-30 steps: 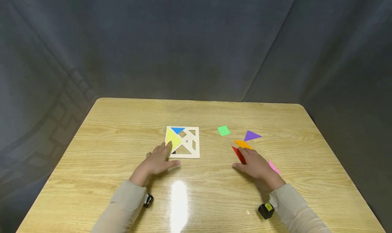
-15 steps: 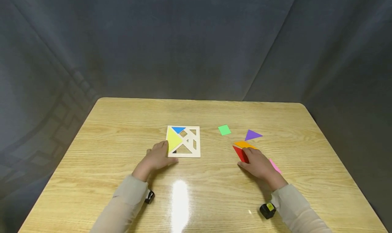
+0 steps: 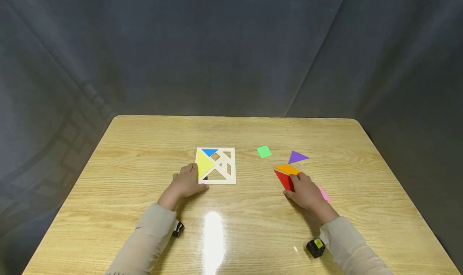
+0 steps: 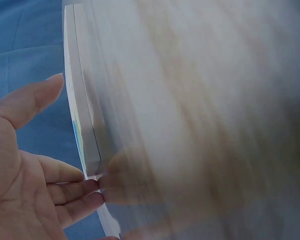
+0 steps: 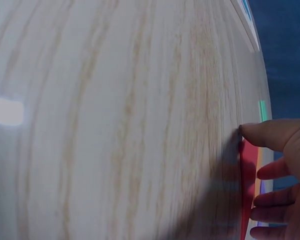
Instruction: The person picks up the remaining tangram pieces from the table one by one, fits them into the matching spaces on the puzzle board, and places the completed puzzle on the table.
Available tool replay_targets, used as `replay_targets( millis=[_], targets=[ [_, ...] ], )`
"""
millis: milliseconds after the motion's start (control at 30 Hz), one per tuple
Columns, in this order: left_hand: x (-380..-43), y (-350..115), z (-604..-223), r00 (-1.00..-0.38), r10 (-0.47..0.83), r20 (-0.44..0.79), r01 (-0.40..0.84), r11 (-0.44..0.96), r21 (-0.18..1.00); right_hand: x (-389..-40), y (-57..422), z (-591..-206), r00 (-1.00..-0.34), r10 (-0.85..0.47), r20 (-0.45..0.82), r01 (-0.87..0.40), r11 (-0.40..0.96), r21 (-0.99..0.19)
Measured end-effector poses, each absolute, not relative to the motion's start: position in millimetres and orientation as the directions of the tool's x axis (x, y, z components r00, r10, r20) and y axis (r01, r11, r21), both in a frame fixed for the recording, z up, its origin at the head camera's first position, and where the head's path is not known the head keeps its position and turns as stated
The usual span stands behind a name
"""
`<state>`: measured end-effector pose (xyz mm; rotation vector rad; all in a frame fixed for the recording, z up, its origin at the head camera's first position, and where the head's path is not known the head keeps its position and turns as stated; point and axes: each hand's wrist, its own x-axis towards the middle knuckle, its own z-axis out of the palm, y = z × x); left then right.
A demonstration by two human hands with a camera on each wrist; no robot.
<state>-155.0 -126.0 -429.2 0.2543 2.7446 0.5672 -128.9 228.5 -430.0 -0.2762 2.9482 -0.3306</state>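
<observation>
My left hand (image 3: 186,182) rests at the near left corner of a white square tangram tray (image 3: 233,174), its fingertips (image 4: 92,186) touching the tray's edge and its thumb held apart. A large yellow triangle (image 3: 203,164) and a small blue triangle (image 3: 209,152) sit in the tray's left part; other cutouts show bare. My right hand (image 3: 305,191) pinches a red triangle (image 3: 283,179) lying on the table, the thumb (image 5: 262,134) at its near edge and the fingers across from it. Part of the red triangle is hidden under the hand.
Close behind the red triangle lies an orange parallelogram (image 3: 287,169). A purple triangle (image 3: 298,157), a green square (image 3: 264,151) and a pink piece (image 3: 324,193), partly behind my right hand, lie nearby. Dark curtains (image 3: 231,58) stand around the wooden table (image 3: 155,138).
My right thumb and fingers have drawn closer together at the red triangle, uncovering more of it. My left fingers have slid back from the yellow triangle to the tray's edge.
</observation>
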Motion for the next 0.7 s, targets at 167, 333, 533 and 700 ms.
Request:
replay_targets(
  millis=[167,333,533,700],
  targets=[
    [-157.1,-126.5,-428.4,-0.929,0.236,-0.285,0.105,0.907,0.408,-130.5,227.0,-431.7,-0.975,-0.169,-0.142,-0.136,0.966,-0.218],
    [-159.8,-127.3,-428.0,-0.931,0.235,-0.281,0.108,0.909,0.402,-131.8,224.5,-430.9,-0.979,-0.14,-0.146,-0.106,0.97,-0.218],
    [-162.0,-128.2,-429.2,-0.93,0.235,-0.284,0.114,0.916,0.385,-132.2,221.3,-430.1,-0.985,-0.105,-0.138,-0.07,0.968,-0.241],
    [-163.1,-128.5,-429.5,-0.93,0.234,-0.285,0.11,0.914,0.391,-132.2,219.9,-431.6,-0.985,-0.1,-0.14,-0.063,0.967,-0.246]
  ],
)
